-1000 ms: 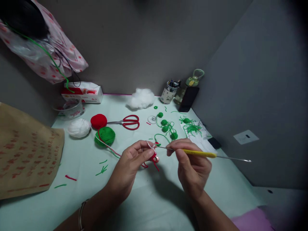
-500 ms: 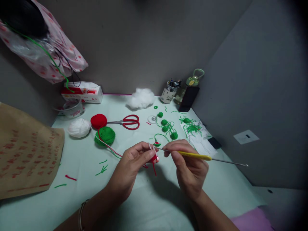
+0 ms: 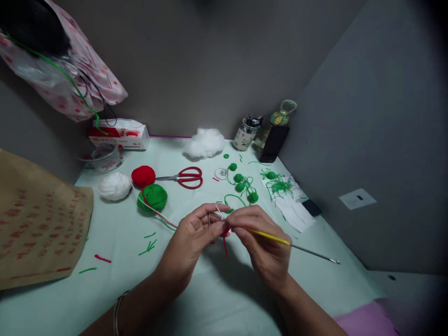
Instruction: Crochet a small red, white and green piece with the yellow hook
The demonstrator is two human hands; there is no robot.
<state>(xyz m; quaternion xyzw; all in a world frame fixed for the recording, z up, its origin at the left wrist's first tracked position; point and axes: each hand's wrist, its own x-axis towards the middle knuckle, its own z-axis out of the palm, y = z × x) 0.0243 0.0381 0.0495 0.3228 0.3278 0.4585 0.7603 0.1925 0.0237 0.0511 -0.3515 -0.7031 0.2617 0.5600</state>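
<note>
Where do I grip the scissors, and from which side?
The red handles look best, approached from the right. The scissors lie flat with both finger loops toward the right, while the blades point left, tips right by the red yarn ball, so that end would likely be awkward.

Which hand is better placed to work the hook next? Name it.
Probably the right hand: it grips the yellow-handled hook, while the left hand holds the small red piece.

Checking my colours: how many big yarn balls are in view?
3: the white ball leftmost, the red ball by the scissors, the green ball in front of the red. The paper bag may hide more.
</note>
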